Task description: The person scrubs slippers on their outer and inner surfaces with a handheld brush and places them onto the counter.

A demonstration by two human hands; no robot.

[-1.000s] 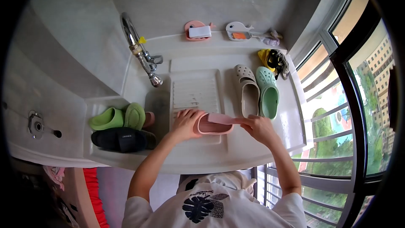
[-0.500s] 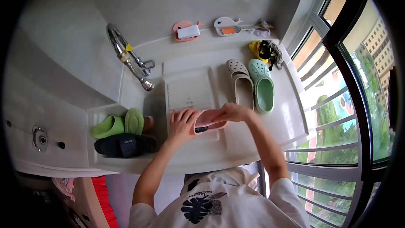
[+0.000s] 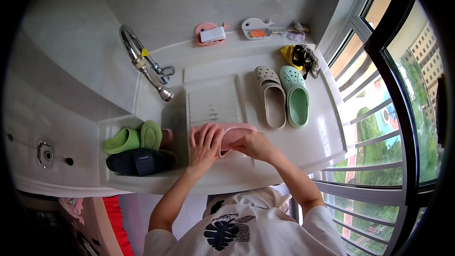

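A pink clog (image 3: pixel 239 129) lies across the ribbed washboard part of the white sink, its opening facing up. My left hand (image 3: pixel 206 143) is over one end of it, fingers spread and holding it down. My right hand (image 3: pixel 258 147) is closed, with its fingertips reaching into the clog's opening. Whatever those fingers hold is hidden by the hand and the clog's side. To the right stand a beige clog (image 3: pixel 275 106) and a mint green clog (image 3: pixel 298 105), side by side.
Green slippers (image 3: pixel 122 141) and a dark navy slide (image 3: pixel 137 163) lie in the basin at left. A chrome faucet (image 3: pixel 150 78) hangs above it. Whale-shaped soap dishes (image 3: pixel 211 34) line the back ledge. A yellow and black bundle (image 3: pixel 298 58) sits near the barred window.
My right hand has moved down toward me, deeper at the clog's near side. The clog has tilted slightly, and a dark item seen inside it before is now out of sight.
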